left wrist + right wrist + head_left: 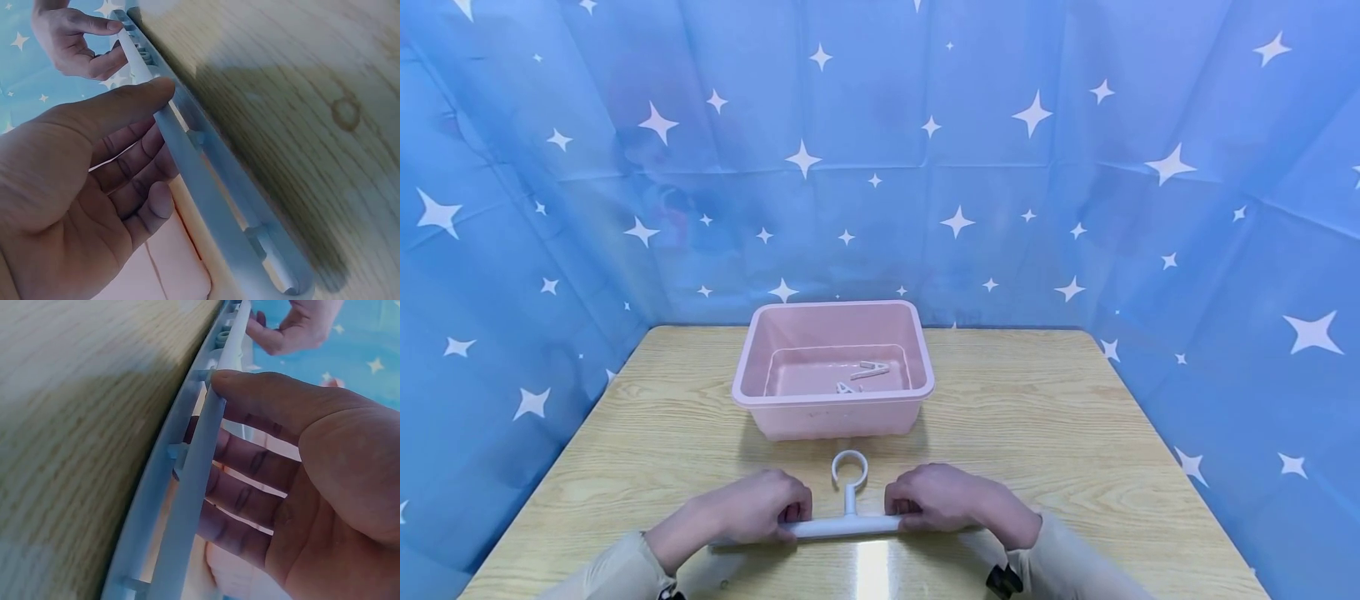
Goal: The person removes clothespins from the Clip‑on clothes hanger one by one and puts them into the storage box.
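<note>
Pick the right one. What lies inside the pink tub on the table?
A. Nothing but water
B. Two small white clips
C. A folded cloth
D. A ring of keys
B: the head view shows two small white clips lying on the bottom of the pink tub, apart from the hanger bar that both hands hold.

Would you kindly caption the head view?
Both hands, left and right, grip a white hanger before a pink basin.

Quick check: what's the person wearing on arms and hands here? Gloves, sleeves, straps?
No gloves: the left hand and right hand are bare. Both arms wear light beige long sleeves, left sleeve and right sleeve, ending at the wrists. A dark strap or mount shows at the right cuff, and a sliver of something dark at the left cuff. No rings or markings visible.
</note>
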Available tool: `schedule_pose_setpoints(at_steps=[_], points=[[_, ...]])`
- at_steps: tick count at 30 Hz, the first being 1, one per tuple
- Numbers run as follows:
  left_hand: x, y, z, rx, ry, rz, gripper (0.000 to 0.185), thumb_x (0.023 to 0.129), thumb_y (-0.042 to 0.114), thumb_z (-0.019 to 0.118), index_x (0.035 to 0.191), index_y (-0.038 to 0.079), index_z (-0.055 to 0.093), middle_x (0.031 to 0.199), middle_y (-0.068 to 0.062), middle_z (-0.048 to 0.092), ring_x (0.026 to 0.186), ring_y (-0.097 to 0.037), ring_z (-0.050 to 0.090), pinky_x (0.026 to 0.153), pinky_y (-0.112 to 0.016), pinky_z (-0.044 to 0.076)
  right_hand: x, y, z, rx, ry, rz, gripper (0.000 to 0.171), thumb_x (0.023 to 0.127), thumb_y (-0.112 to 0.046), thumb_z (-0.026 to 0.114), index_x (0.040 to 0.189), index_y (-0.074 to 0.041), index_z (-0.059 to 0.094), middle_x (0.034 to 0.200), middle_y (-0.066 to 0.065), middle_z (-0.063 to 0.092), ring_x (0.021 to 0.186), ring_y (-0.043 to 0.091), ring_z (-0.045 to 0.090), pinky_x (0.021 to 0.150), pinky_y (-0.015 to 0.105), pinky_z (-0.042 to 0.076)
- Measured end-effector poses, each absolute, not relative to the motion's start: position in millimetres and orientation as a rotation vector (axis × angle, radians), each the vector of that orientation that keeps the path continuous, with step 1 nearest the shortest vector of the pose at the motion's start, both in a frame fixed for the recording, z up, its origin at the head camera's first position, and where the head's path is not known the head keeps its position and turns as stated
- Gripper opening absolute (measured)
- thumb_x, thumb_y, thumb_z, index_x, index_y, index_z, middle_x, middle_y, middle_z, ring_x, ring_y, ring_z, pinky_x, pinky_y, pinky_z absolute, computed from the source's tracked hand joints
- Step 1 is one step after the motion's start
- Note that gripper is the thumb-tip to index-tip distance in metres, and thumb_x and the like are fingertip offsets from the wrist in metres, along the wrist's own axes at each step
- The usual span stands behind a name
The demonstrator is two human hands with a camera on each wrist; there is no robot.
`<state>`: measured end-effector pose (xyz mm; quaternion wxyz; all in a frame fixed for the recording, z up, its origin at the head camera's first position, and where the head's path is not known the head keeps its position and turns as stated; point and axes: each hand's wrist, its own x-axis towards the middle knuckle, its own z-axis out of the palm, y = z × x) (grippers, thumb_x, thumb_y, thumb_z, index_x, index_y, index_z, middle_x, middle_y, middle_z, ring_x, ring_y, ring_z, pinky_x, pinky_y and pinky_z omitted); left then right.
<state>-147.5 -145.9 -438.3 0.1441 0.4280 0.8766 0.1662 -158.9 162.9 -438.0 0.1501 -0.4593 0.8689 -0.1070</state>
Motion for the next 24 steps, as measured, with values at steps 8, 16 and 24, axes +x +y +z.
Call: schedule_pose_setpoints(at_steps=[8, 16, 24], points=[[-147, -145, -443, 1.203, 2.519, 0.476, 0.019, 0.076, 0.018, 0.084, 0.085, 0.022, 0.068, 0.073, 0.015, 0.057, 0.065, 0.005, 0.05, 0.061, -0.012, 0.042, -157, 162, -438, -1.293, 2.5, -0.305, 0.01, 0.09, -0.026, 0.073, 0.097, -0.023, 0.067, 0.077, -0.018, 0.056, 0.071, -0.004, 0.052, 0.066, 0.012, 0.039], [-147, -147, -440, 1.199, 2.506, 0.486, 0.018, 0.079, 0.02, 0.083, 0.086, 0.022, 0.067, 0.076, 0.016, 0.058, 0.068, 0.005, 0.051, 0.064, -0.013, 0.043, -158, 164, -436, -1.271, 2.5, -0.335, 0.009, 0.092, -0.026, 0.07, 0.1, -0.024, 0.067, 0.079, -0.02, 0.059, 0.073, -0.005, 0.056, 0.069, 0.012, 0.042], [-153, -152, -430, 1.292, 2.569, 0.483, 0.017, 0.084, 0.024, 0.079, 0.094, 0.016, 0.069, 0.081, 0.012, 0.061, 0.074, 0.004, 0.052, 0.068, -0.015, 0.045, -165, 174, -423, -1.256, 2.531, -0.397, 0.011, 0.095, -0.022, 0.065, 0.105, -0.021, 0.069, 0.084, -0.016, 0.063, 0.074, -0.002, 0.058, 0.069, 0.016, 0.046]])
